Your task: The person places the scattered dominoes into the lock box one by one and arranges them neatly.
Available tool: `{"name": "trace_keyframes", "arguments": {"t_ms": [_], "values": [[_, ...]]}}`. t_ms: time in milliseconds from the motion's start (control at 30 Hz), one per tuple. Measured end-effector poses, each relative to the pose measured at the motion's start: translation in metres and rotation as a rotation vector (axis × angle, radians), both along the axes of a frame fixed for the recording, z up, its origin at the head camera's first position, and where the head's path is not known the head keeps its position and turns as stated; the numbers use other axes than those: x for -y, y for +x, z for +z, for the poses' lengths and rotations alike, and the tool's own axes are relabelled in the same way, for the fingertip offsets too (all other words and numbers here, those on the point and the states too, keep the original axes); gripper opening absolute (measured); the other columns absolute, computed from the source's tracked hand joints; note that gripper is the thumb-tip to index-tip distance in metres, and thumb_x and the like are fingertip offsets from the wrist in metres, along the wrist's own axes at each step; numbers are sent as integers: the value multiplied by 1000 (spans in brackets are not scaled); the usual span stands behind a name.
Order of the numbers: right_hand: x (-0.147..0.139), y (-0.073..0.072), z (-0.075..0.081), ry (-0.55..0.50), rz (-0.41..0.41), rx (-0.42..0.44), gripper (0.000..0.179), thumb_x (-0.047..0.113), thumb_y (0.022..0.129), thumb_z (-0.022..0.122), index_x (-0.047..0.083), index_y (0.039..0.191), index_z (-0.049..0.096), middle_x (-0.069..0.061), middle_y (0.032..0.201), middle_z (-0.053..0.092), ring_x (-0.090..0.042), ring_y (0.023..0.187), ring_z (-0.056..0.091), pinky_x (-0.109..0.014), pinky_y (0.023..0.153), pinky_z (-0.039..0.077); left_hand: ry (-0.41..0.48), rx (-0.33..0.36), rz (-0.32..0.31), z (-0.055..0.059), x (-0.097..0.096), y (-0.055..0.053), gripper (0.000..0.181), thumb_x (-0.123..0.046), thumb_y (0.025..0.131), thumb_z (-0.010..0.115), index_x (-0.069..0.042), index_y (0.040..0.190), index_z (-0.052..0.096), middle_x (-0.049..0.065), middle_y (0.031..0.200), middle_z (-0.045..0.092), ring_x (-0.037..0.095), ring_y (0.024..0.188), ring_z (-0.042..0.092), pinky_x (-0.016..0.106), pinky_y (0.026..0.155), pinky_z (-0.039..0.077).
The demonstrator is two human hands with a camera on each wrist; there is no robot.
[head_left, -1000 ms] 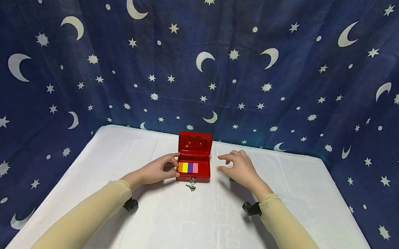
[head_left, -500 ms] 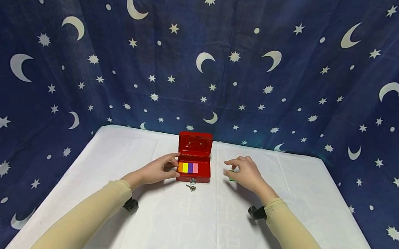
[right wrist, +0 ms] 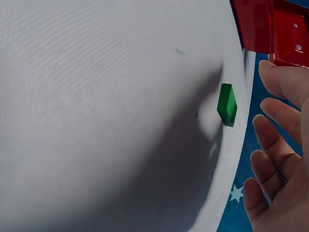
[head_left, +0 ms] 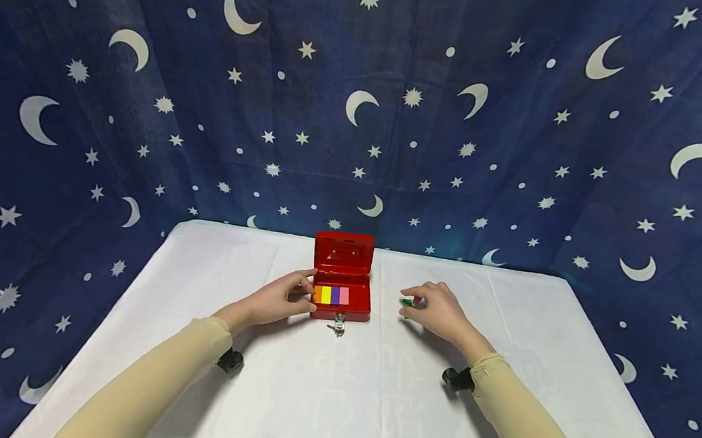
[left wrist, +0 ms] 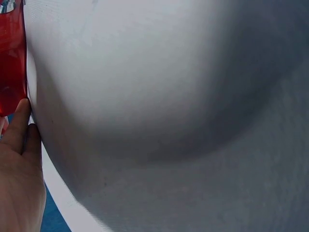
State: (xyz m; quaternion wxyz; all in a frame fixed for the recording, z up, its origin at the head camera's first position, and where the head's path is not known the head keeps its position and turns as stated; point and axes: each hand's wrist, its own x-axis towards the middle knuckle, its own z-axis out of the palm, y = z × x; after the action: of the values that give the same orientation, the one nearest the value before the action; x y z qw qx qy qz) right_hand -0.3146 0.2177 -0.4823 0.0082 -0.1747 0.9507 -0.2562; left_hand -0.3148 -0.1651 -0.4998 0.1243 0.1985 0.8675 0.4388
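Note:
A small red metal box [head_left: 356,315] stands with its lid raised near the table's back edge. Orange, yellow, purple and pink blocks [head_left: 334,295] lie side by side in its left part. My left hand [head_left: 275,299] touches the box's left side, thumb near the front corner and another fingertip farther back. In the right wrist view, a green block [right wrist: 227,105] rests on the white cloth to the right of the box. My right hand [head_left: 439,313] is at this block, thumb and forefinger apart around it. A small red patch shows between those fingers; I cannot tell what it is.
Keys [head_left: 337,329] hang from the lock at the box's front. A white cloth [head_left: 332,402] covers the table. Behind it and at the sides hangs a dark blue curtain [head_left: 301,199] with moons and stars. A black strap mount [head_left: 458,379] sits on my right wrist.
My right hand has moved right and slightly down from beside the box to the green block, its thumb and forefinger now around it. The left hand and box stay in place.

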Motion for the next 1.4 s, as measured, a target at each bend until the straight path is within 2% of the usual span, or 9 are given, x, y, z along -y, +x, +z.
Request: {"name": "trace_keyframes", "arguments": {"t_ms": [267, 567, 967, 1400], "values": [[-8, -1, -6, -11, -16, 26, 46, 37, 87, 81, 19, 128, 72, 4, 99, 65, -19, 94, 49, -39, 81, 42, -15, -6, 10, -1, -1, 0, 30, -34, 92, 78, -19, 110, 58, -4, 165, 31, 24, 143, 44, 50, 119, 30], [-16, -2, -10, 2, -24, 29, 48, 36, 87, 81, 16, 129, 72, 2, 101, 66, -21, 96, 52, -41, 85, 43, -11, 2, 11, 1, 0, 2, 34, -38, 91, 79, -19, 111, 58, -6, 165, 31, 22, 142, 44, 48, 119, 32], [-18, -3, -10, -4, -37, 53, 51, 37, 85, 83, 16, 129, 71, -2, 108, 67, -24, 102, 54, -47, 90, 44, 22, 6, -8, 0, 0, 0, 34, -36, 92, 79, -17, 111, 58, -5, 165, 32, 22, 142, 45, 44, 117, 35], [-19, -6, -11, -2, -35, 82, 56, 39, 83, 84, 14, 131, 70, -6, 116, 68, -28, 109, 54, -50, 95, 43, 6, 15, 3, 2, 1, -1, 34, -38, 92, 78, -18, 111, 58, -5, 165, 30, 23, 142, 46, 47, 118, 33]]}}
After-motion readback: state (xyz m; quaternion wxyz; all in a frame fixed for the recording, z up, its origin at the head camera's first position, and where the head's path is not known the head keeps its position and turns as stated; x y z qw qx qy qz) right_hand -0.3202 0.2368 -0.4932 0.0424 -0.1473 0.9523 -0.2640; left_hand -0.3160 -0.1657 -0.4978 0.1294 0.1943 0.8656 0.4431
